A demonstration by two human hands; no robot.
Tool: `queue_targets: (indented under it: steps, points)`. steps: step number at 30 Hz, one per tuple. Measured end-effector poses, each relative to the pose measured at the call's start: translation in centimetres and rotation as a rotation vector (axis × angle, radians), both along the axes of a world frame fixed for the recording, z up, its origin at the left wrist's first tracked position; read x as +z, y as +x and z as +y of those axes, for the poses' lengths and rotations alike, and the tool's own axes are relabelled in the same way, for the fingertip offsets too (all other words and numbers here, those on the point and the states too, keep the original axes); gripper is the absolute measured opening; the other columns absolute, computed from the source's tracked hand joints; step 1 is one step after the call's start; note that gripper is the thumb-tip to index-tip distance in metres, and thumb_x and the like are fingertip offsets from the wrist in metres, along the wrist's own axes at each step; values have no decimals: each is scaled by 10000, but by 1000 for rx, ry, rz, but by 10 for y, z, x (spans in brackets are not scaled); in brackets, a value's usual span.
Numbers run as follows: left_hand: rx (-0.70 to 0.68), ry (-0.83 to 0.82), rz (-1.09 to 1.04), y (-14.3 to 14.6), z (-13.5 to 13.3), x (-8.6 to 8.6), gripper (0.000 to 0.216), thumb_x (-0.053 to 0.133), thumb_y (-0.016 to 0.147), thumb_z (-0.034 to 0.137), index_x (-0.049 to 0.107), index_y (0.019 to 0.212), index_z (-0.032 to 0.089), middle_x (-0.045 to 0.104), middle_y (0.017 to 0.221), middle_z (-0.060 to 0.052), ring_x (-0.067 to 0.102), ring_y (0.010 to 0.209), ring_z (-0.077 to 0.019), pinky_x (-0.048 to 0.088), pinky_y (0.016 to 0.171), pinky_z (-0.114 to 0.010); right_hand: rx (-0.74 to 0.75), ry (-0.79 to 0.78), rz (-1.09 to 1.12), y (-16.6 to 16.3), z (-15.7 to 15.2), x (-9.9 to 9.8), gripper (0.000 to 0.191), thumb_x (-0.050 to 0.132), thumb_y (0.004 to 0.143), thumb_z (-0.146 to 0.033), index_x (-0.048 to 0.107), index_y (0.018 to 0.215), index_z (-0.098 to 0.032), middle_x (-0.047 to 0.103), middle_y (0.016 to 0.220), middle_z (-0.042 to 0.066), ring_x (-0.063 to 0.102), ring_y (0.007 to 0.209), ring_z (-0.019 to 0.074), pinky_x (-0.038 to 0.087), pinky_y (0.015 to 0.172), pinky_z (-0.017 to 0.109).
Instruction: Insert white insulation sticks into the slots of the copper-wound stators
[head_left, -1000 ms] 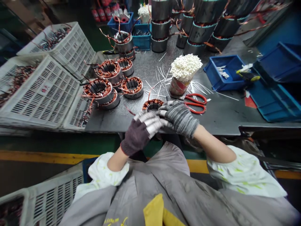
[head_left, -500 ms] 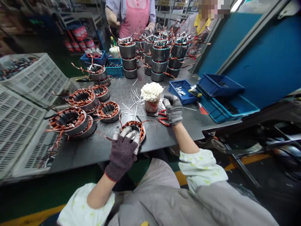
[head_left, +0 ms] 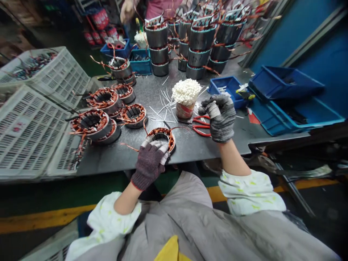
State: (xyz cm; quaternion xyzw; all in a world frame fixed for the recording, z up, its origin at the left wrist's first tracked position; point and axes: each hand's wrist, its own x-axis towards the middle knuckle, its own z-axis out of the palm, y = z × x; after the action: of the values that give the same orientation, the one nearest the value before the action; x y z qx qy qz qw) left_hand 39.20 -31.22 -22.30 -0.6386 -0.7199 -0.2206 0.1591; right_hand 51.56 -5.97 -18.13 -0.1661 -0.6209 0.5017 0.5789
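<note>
A copper-wound stator (head_left: 162, 135) lies at the near edge of the dark table (head_left: 185, 148). My left hand (head_left: 150, 160), in a dark purple glove with taped fingertips, grips the stator's near rim. My right hand (head_left: 219, 116), in a grey glove, hovers with curled fingers just right of a cup packed with white sticks (head_left: 186, 96). I cannot make out whether those fingers pinch anything. Red-handled scissors (head_left: 201, 127) lie on the table beside and below that hand. Loose white strips (head_left: 163, 108) are scattered left of the cup.
Several more wound stators (head_left: 94, 122) sit to the left, beside white slatted crates (head_left: 29, 127). Stacked tall stators (head_left: 195, 40) fill the table's far end. Blue trays (head_left: 285, 87) stand at the right. Another person's hand (head_left: 125, 11) works at the far side.
My hands, together over the stator a second ago, have parted. The right hand went out to the cup of sticks and now hangs curled beside it; the left stayed on the stator.
</note>
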Motion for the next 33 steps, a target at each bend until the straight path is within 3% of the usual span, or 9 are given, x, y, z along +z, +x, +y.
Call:
queue_targets:
  steps: [3, 6, 9, 15, 19, 21, 24, 28, 33]
  points:
    - [33, 6, -7, 6, 0, -1, 312, 567, 981, 295, 664, 1256, 185, 740, 1214, -120, 645, 1232, -293, 380, 1182, -547, 162, 78, -72, 28, -40, -7, 174, 640, 952, -418, 605, 885, -261, 704, 846, 10, 695, 758, 186, 613, 735, 386]
    - [59, -35, -16, 10, -3, 0, 360, 540, 989, 261, 627, 1330, 182, 700, 1330, -132, 567, 1362, -316, 299, 1227, -599, 417, 179, -269, 62, -81, -24, 166, 613, 974, -328, 642, 843, -231, 738, 979, 62, 718, 872, 199, 606, 781, 377]
    - [77, -96, -36, 12, -6, 5, 367, 539, 976, 250, 633, 1324, 177, 709, 1300, -137, 572, 1350, -331, 272, 1235, -627, 545, 166, -370, 89, -112, -42, 95, 594, 973, -248, 639, 891, -228, 747, 1032, 75, 737, 901, 197, 614, 774, 355]
    - [68, -81, -74, 10, -4, 9, 309, 513, 1002, 294, 654, 1254, 184, 733, 1205, -117, 626, 1253, -295, 342, 1206, -552, 631, 163, -404, 89, -124, -53, 157, 535, 998, -231, 655, 898, -230, 756, 1001, 63, 737, 903, 176, 609, 815, 328]
    - [93, 22, -113, 11, -2, 0, 355, 539, 982, 303, 610, 1315, 204, 723, 1267, -103, 631, 1258, -288, 360, 1205, -530, 633, 151, -353, 59, -117, -61, 207, 518, 1017, -312, 687, 938, -221, 748, 1111, 94, 733, 996, 190, 610, 872, 354]
    - [179, 111, -176, 14, 1, -4, 427, 562, 979, 335, 565, 1385, 203, 689, 1346, -120, 606, 1304, -288, 374, 1201, -512, 596, 116, -324, 44, -117, -68, 219, 560, 1000, -373, 713, 967, -220, 748, 1152, 106, 728, 1053, 208, 607, 906, 374]
    - [275, 221, -296, 20, 7, -4, 409, 583, 986, 369, 594, 1359, 202, 707, 1319, -111, 621, 1284, -266, 407, 1171, -467, 500, -67, -324, 30, -119, -71, 226, 638, 955, -433, 736, 981, -232, 777, 1011, 70, 745, 940, 208, 623, 847, 364]
    - [185, 196, -289, 23, 11, 3, 233, 541, 1011, 322, 719, 1141, 244, 778, 1114, -53, 681, 1155, -230, 385, 1160, -470, 409, -336, -364, 25, -120, -62, 254, 760, 843, -484, 717, 908, -243, 760, 827, 12, 709, 724, 182, 624, 696, 328]
    - [141, 89, -152, 22, 8, 7, 327, 524, 986, 285, 697, 1263, 255, 768, 1133, -75, 650, 1199, -261, 359, 1133, -507, 459, -320, -419, 24, -121, -56, 229, 737, 853, -469, 713, 892, -245, 754, 804, 5, 692, 706, 177, 614, 673, 328]
